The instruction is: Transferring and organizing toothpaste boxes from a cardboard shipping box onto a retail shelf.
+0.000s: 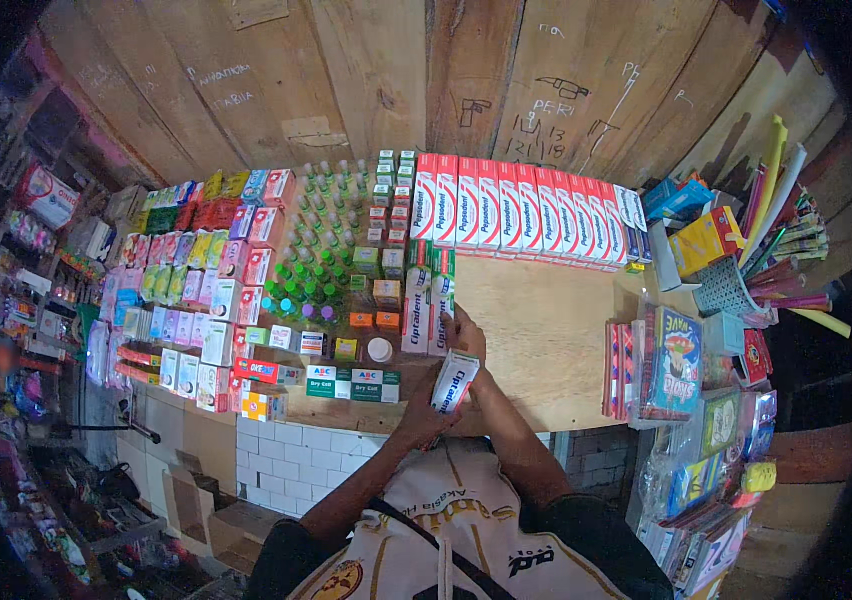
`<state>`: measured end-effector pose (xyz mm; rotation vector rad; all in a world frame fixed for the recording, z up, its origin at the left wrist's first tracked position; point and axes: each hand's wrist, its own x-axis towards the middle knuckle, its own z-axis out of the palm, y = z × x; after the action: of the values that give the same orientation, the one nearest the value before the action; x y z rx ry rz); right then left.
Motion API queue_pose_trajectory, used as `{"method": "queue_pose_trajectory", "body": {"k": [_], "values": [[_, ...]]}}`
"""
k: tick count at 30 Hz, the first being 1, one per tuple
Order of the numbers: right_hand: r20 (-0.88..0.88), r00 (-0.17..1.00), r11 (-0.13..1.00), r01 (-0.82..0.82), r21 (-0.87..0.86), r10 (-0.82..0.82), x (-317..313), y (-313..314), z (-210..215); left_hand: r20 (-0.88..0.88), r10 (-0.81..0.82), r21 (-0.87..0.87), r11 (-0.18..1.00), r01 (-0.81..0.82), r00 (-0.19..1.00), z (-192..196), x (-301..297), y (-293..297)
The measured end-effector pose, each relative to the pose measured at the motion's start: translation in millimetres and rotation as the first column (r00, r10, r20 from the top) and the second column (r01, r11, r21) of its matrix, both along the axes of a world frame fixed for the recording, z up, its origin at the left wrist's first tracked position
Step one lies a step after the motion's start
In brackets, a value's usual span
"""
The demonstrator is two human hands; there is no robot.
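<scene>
My left hand (420,418) is closed round a white, red and green toothpaste box (456,377), held tilted just above the table's front edge. Further in, my right hand (469,338) has its fingers against the lower right side of another toothpaste box (442,300) on the table, apparently gripping it; some fingers are hidden. A matching toothpaste box (416,305) lies close along its left side. Behind them runs a long row of red and white toothpaste boxes (489,205).
Small green-capped bottles (321,270), a round white jar (379,350) and green and white boxes (375,386) stand left of my hands. Stacked packages (218,342) fill the far left. Bare wooden tabletop (536,340) lies to the right, before books (676,360) and a basket (724,290).
</scene>
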<state>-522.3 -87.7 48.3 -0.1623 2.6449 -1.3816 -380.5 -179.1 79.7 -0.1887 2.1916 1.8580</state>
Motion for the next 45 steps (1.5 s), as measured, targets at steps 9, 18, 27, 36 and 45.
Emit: {"method": "queue_pose_trajectory", "body": {"k": [9,18,27,36,45], "values": [[0.005,1.0,0.998,-0.002,-0.069,0.003,1,-4,1,-0.17,0.072,-0.085,0.993,-0.087,0.983,-10,0,3],[0.007,0.999,0.929,-0.03,-0.37,0.035,15,24,-23,0.306,0.015,-0.074,0.997,0.008,0.952,13,-3,1],[0.525,0.787,0.522,0.314,-0.793,0.324,59,69,26,-0.004,0.039,0.074,0.996,-0.039,0.999,26,-25,1],[0.314,0.904,0.859,-0.104,-0.501,0.292,21,51,20,0.084,0.04,0.251,0.966,-0.06,0.996,20,-37,8],[0.099,0.993,0.828,0.001,-0.561,0.066,-28,22,-49,0.498,-0.026,0.565,0.769,-0.301,0.867,-1,-24,4]]}}
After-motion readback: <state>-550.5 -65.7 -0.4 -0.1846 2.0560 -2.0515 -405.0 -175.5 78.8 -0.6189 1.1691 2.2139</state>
